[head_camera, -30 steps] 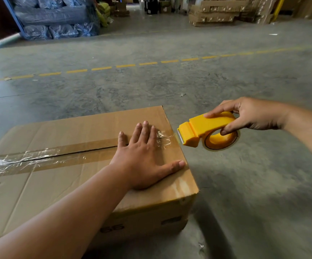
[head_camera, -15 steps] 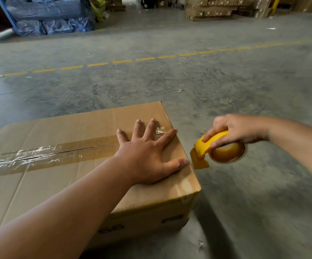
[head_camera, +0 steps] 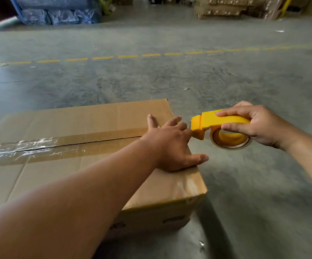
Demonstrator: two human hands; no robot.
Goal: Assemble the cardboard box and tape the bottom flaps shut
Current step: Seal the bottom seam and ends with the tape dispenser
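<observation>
A brown cardboard box [head_camera: 80, 120] lies on the concrete floor with its flaps closed on top. Clear tape [head_camera: 19, 148] runs along the centre seam from the left. My left hand [head_camera: 170, 144] lies flat with fingers spread on the box's right end, over the seam, fingertips reaching past the edge. My right hand [head_camera: 254, 126] holds a yellow tape dispenser [head_camera: 220, 124] just off the box's right edge, its cutter end beside my left fingertips. A roll of clear tape sits in the dispenser.
Bare grey concrete floor [head_camera: 170, 77] surrounds the box, crossed by a dashed yellow line [head_camera: 127, 56]. Blue wrapped bundles [head_camera: 58, 15] stand far back left, stacked cartons on a pallet [head_camera: 231, 8] far back right. A small scrap of tape [head_camera: 201, 244] lies near the box's front corner.
My right hand dipped with the dispenser below the box's right edge, then rose again close to my left fingertips. My left hand slid rightwards to the box's edge.
</observation>
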